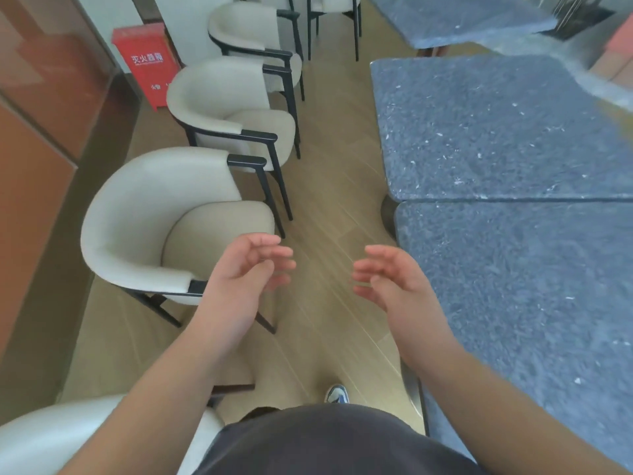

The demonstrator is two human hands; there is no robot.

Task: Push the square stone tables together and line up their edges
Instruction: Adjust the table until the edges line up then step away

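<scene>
Left hand [245, 269] and right hand [390, 279] raised, palms facing, fingers loosely curled, empty.

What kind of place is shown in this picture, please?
Probably a restaurant or café dining room. Square stone tables stand in a row, matching cream armchairs line the aisle, and a red fire extinguisher box stands by the wall.

near stone table [534, 303]: cut off right | far stone table [462, 18]: cut off top
</scene>
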